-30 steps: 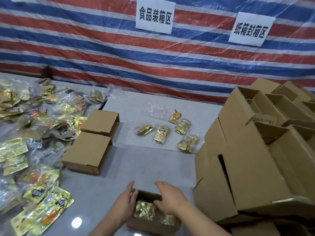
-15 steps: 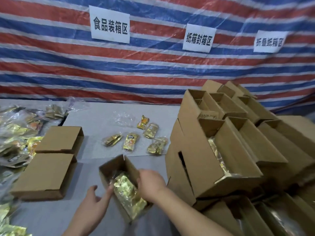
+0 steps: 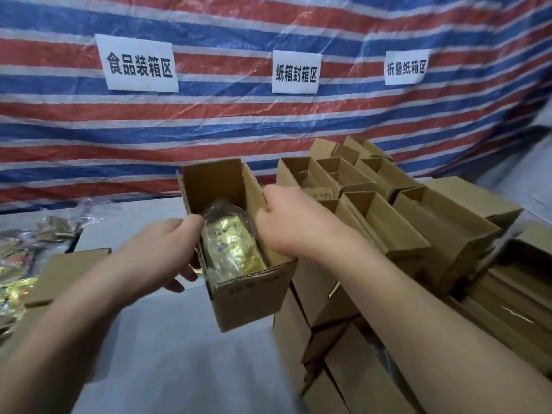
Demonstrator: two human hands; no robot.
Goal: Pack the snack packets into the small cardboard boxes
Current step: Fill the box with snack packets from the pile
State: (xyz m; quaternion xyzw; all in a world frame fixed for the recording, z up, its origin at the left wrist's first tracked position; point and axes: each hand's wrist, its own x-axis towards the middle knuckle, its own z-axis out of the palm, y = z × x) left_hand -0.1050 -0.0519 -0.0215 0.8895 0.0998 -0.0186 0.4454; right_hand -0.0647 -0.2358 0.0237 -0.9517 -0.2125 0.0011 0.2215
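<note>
Striped red, white and blue tarpaulin [image 3: 209, 130] hangs behind a pale grey worktable [image 3: 179, 354], with 3 white paper signs [image 3: 139, 64] bearing black Chinese characters fixed across it. A person holds 1 small open cardboard box [image 3: 248, 297] up above the table with both bare hands. Gold-coloured snack packets [image 3: 231, 248] in clear wrap lie inside the box, filling its lower half, while the far flap stands upright behind them. The left hand [image 3: 161, 249] grips the box's left wall, thumb over the top edge beside the packets and fingers curled underneath the side. The right hand [image 3: 286, 219] clasps the right wall, its fingers bent over the rim and its thumb tucked against the outer face. Both forearms reach in from the bottom corners of the view.

Just right of the held box rises a stack of open cardboard boxes [image 3: 388, 222], several rows deep, and some lower ones show clear-wrapped contents inside. At the left edge, loose snack packets [image 3: 18, 264] lie heaped on the table, yellow and gold under crinkled plastic. Between that heap and the left forearm sits a closed brown box [image 3: 68, 270], partly hidden by the arm.
</note>
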